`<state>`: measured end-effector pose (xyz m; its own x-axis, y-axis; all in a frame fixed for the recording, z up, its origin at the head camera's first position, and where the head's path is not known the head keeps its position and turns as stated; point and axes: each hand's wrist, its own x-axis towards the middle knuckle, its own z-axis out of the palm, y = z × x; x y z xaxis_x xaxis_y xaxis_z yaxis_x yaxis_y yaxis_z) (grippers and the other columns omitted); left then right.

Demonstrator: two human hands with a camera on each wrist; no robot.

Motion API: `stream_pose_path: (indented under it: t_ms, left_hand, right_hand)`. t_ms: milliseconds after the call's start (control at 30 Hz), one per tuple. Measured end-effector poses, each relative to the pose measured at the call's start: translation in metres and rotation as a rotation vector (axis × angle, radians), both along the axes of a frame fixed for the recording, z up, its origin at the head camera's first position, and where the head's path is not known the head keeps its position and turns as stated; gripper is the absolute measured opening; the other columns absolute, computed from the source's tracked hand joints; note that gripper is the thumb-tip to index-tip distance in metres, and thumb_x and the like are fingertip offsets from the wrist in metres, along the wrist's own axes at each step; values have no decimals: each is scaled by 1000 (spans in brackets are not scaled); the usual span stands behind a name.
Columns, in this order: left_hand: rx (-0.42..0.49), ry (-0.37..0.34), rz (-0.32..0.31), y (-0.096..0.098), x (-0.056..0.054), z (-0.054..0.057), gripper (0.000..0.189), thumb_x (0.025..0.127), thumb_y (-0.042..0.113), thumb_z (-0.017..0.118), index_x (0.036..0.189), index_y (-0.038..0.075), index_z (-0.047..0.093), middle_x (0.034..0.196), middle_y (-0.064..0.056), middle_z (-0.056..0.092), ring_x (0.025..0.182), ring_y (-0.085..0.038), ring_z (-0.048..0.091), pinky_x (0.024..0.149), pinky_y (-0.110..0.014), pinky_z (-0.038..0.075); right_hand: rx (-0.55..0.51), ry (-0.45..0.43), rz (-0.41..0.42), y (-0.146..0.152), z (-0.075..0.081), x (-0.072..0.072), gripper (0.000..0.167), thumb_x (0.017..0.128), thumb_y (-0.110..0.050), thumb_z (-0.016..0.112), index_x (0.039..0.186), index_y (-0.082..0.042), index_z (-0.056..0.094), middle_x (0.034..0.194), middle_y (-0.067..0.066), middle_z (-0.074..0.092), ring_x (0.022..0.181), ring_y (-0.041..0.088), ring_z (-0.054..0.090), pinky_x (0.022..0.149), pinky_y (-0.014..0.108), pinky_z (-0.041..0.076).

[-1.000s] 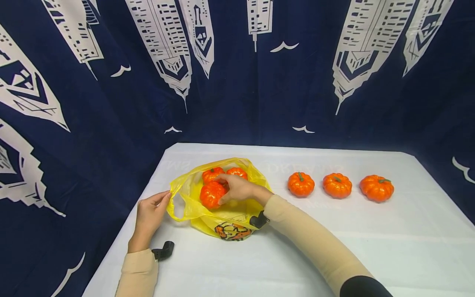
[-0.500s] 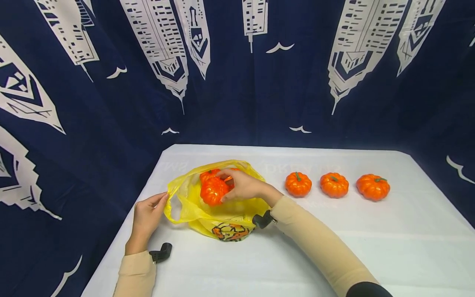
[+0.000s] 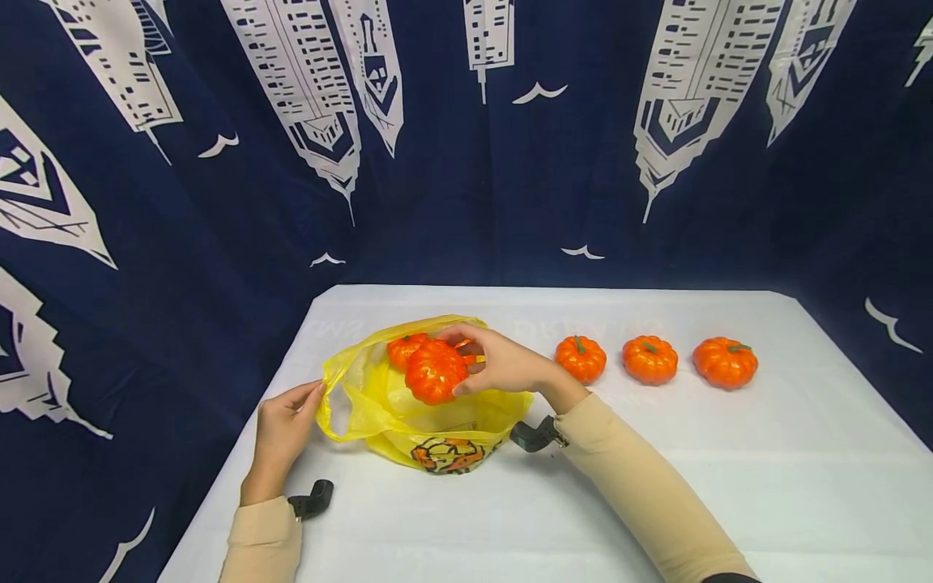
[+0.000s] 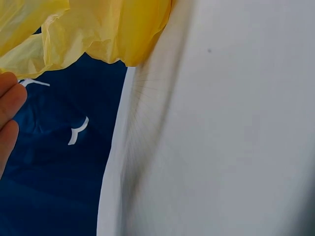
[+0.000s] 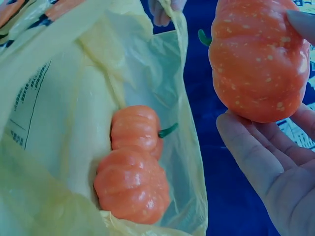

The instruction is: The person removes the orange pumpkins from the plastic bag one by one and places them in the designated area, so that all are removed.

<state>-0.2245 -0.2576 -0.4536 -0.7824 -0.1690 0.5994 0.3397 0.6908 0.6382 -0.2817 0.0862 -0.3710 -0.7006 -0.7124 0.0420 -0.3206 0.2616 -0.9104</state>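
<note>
My left hand pinches the handle loop of a yellow plastic bag, pulling its mouth sideways. In the left wrist view only some fingertips show at the left edge, beside the yellow plastic. Over the bag's mouth, my right hand grips a small orange pumpkin with thumb and fingers. A green stem juts from this pumpkin in the right wrist view. Two more pumpkins lie inside the bag, one with its stem showing and one against it.
To the right of the bag, three orange pumpkins stand in a row on the white table: a near one, a middle one and a far-right one. A navy curtain with white building prints hangs behind the table.
My right hand has raised the pumpkin from among the others in the bag and brought it slightly rightward. The left hand keeps its pinch on the handle. The head view has shifted a little.
</note>
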Motion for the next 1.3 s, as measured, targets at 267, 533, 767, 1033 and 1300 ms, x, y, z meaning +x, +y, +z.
stream_pose_path:
  t_ms: [267,533,767,1033,1300]
  left_hand:
    - [28,8,-29,-1,0,-1,12,86,-3,74,97,-7,77,94,-22,76,88,29,50,74,4,43]
    - [27,9,-33,-2,-1,0,12,86,-1,74,97,-6,77,95,-21,76,89,18,61,74,3,44]
    - [23,-5,-23,-1,0,0,12,86,-2,74,97,-7,77,94,-23,76,88,29,51,74,4,43]
    - [12,-4,-8,-1,0,1,12,86,0,75,97,-6,77,94,-21,76,88,22,58,74,4,42]
    - [-2,-31,7,0,0,0,12,86,-1,75,97,-5,78,94,-21,76,89,17,59,74,5,42]
  right_hand:
    - [-118,1,-8,25,0,13,70,80,0,73,144,-8,45,144,13,48,130,34,50,103,45,53]
    - [-262,-42,-43,52,-7,22,69,81,5,73,144,-3,44,140,16,48,124,29,51,90,36,59]
    - [-326,-40,-63,72,-15,26,69,83,4,71,146,1,41,143,14,49,125,18,53,93,32,58]
    - [-312,-83,-104,89,-14,29,72,85,6,68,148,0,35,145,16,45,118,18,61,93,30,58]
    - [-327,-47,-133,107,-8,34,60,84,8,68,137,3,40,132,5,55,110,18,63,90,29,59]
